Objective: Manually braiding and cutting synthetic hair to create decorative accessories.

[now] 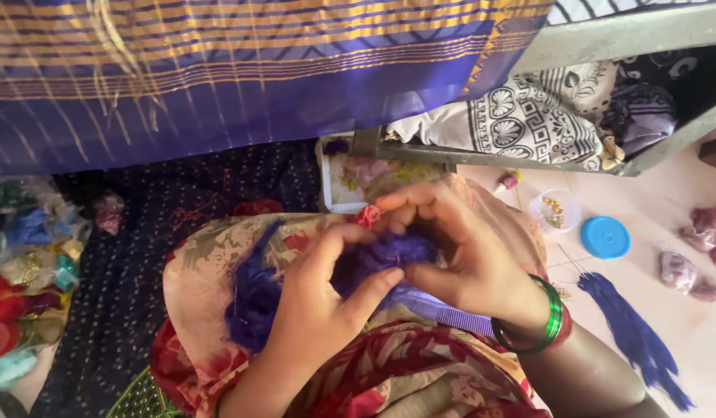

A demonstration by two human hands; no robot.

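Observation:
My left hand [327,302] and my right hand [458,248] meet over my lap, both pinching a tuft of purple thread [389,255]. A longer hank of the same purple thread [253,298] trails left across the floral cloth [211,263] on my knee. A lilac comb [454,316] lies under my right palm, its teeth pointing down. My right wrist wears green and red bangles [547,325]. Above hangs a purple fabric with gold stripes [218,70].
On the floor at right lie a purple tassel [632,333], a blue round lid [605,237], a small clear container of gold beads [555,209] and mauve thread clumps [702,232]. Coloured thread scraps [25,263] pile at left. A patterned cloth [543,112] fills a shelf.

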